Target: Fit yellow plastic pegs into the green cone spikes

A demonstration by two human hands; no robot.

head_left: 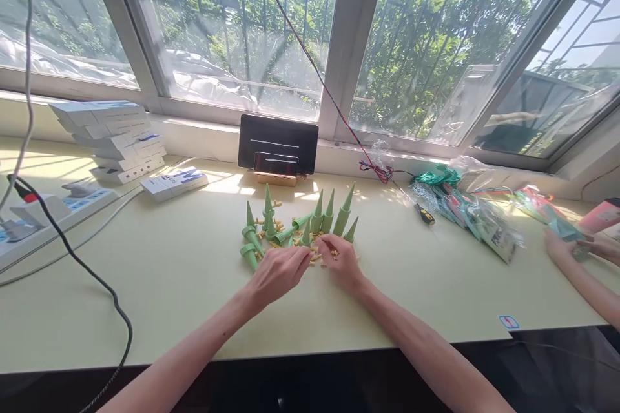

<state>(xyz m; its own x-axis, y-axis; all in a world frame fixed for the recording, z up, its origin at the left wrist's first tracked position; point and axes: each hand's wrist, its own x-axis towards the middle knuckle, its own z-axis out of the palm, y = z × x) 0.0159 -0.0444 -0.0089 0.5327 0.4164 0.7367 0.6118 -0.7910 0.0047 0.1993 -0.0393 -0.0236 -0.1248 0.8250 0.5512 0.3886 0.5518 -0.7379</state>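
Several green cone-shaped spikes (344, 210) stand and lie in a cluster at mid-table, with small yellow-tan pieces (323, 263) scattered among them. At the near edge of this cluster is my left hand (279, 270), its fingers drawn together and pointing right; what they hold, if anything, is hidden. My right hand (340, 261) faces it a short way off, thumb and finger pinched beside the small pieces. Whatever sits in that pinch is too small to name. A short green cone (306, 232) rises just behind the two hands.
Behind the cones, a tablet (278, 135) and a phone (276, 163) lean on a stand. White boxes (121, 135) are stacked left, near a power strip (87, 203) and black cable (92, 264). Rightward lie a screwdriver (425, 213), plastic-bagged items (484, 222) and another person's hands (562, 245).
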